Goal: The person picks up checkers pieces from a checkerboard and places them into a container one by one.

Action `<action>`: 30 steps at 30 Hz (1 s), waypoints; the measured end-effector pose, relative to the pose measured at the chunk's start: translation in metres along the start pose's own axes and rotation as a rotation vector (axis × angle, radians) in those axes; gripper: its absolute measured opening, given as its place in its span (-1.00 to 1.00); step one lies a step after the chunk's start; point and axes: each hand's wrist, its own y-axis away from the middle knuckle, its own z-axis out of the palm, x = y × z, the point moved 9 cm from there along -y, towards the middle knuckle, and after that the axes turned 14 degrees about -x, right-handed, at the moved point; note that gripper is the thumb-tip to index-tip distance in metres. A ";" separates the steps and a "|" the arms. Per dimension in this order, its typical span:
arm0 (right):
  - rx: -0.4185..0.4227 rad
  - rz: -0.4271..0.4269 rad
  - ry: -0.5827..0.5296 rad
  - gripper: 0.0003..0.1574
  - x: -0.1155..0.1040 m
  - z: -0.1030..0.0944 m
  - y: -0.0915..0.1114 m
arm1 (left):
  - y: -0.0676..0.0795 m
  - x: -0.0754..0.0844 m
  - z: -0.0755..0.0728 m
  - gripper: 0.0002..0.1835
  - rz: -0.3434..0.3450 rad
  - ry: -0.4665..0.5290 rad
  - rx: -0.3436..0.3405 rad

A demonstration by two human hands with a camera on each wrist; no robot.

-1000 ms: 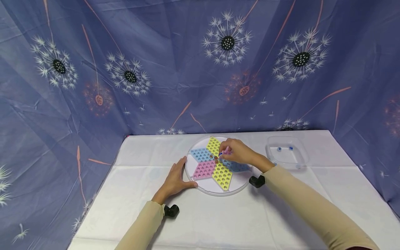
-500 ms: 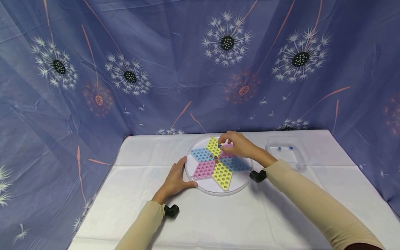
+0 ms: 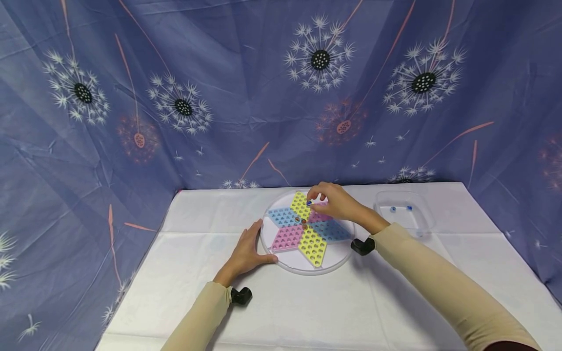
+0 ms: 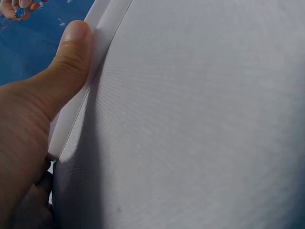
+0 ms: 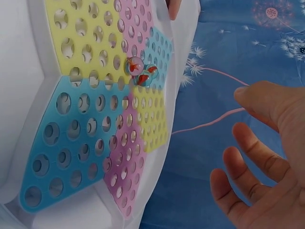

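A round white Chinese checkers board (image 3: 338,256) bears a star of yellow, pink and blue perforated sections. My left hand (image 3: 247,251) rests against its left edge, fingers extended along the side. In the left wrist view, the thumb (image 4: 74,52) lies on the white rim. Over the board's back part, my right hand (image 3: 337,202) pinches a blue marble (image 3: 309,203) between thumb and index finger, above the far yellow section. The right wrist view does not show this marble. Three clear marbles (image 5: 135,66) with orange-red swirls sit in holes at the star's centre.
A clear plastic tub (image 3: 401,225) stands right of the board, behind the right forearm, with blue marbles (image 3: 392,209) in it. A white cloth (image 3: 307,312) covers the table. A blue dandelion-print curtain (image 3: 246,97) hangs behind and at both sides.
My right hand has lifted away from the star's centre toward the back of the board, still pinching the blue marble. Over the last half second it has barely moved. The left hand stays in place.
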 end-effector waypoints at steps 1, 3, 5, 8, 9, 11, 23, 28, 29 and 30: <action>0.001 0.001 -0.002 -0.75 0.000 0.000 0.000 | 0.000 0.000 0.000 0.38 0.001 0.001 0.001; 0.002 0.002 -0.006 -0.75 0.000 0.000 0.000 | 0.000 0.000 0.000 0.38 0.004 0.001 0.005; 0.003 0.007 -0.011 -0.74 0.000 -0.001 0.001 | 0.000 -0.001 0.000 0.38 0.002 0.003 0.009; 0.004 0.011 -0.016 -0.73 0.000 -0.001 0.002 | 0.000 -0.001 0.000 0.38 0.007 0.003 0.018; 0.005 0.013 -0.018 -0.73 0.000 -0.001 0.003 | 0.000 -0.001 0.000 0.38 0.007 0.003 0.020; 0.007 0.018 -0.022 -0.73 0.000 -0.001 0.004 | 0.000 -0.002 0.001 0.38 0.006 0.004 0.021; 0.062 0.032 -0.024 -0.75 0.012 -0.009 0.018 | 0.000 0.000 0.000 0.38 0.018 0.012 0.019; 0.073 0.047 -0.022 -0.77 0.020 -0.015 0.028 | 0.001 0.002 -0.001 0.37 0.039 0.004 0.035; 0.074 0.047 -0.020 -0.77 0.021 -0.017 0.030 | 0.001 0.002 -0.001 0.37 0.037 0.005 0.037; 0.076 0.051 -0.024 -0.77 0.023 -0.018 0.033 | 0.001 0.002 -0.001 0.38 0.034 0.006 0.037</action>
